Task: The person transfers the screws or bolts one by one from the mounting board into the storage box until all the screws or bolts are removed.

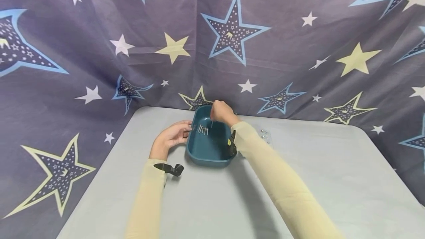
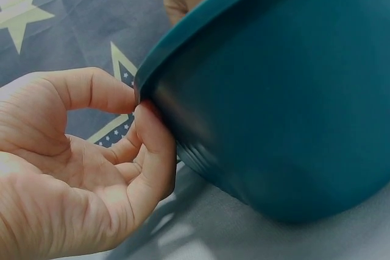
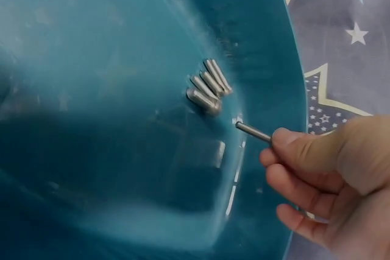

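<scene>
Here, the right hand pinches a metal pin over a teal tub.
The left hand grips its rim, fingers curled; other pins lie inside.

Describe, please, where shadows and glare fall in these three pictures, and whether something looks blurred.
Head view: a soft shadow falls on the table beside the right sleeve; left wrist view: the tub's outer wall looks dark, with pale bright patches on the table below; right wrist view: white glare streaks mark the tub's inside, and the metal pins look slightly blurred.
</scene>
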{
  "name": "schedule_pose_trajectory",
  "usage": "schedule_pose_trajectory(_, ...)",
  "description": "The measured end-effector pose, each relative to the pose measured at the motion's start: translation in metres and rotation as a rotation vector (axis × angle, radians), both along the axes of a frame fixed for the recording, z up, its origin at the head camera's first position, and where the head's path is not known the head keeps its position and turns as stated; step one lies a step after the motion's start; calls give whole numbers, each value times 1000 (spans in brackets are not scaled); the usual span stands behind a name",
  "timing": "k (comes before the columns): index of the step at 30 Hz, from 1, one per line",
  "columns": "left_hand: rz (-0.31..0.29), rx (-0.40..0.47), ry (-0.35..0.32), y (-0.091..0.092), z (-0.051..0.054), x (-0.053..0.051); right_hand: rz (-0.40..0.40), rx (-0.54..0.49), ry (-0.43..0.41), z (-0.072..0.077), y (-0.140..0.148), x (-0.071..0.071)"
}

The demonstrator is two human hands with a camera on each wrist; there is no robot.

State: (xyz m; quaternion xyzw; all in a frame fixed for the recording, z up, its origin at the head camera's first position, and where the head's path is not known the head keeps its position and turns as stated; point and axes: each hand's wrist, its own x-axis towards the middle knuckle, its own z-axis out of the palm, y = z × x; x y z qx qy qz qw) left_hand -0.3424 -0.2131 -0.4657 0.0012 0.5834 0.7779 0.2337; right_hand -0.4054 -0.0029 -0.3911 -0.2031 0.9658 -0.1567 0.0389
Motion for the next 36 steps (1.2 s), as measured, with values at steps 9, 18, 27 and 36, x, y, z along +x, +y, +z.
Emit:
schedule_pose_trajectory(9, 5, 4, 8, 2, 2, 2, -85, 43, -159, -14, -8, -7)
schedule_pose_trajectory(18, 25, -24, 14, 0, -7, -4, -67, 70, -188, -10, -9, 5)
schedule_pose_trajectory(27, 24, -17, -1, 0, 1, 1, -64, 77, -220, -15, -8, 8)
schedule_pose_trajectory(36, 16, -21, 6, 1, 6, 3, -64, 54, -217, -18, -8, 9)
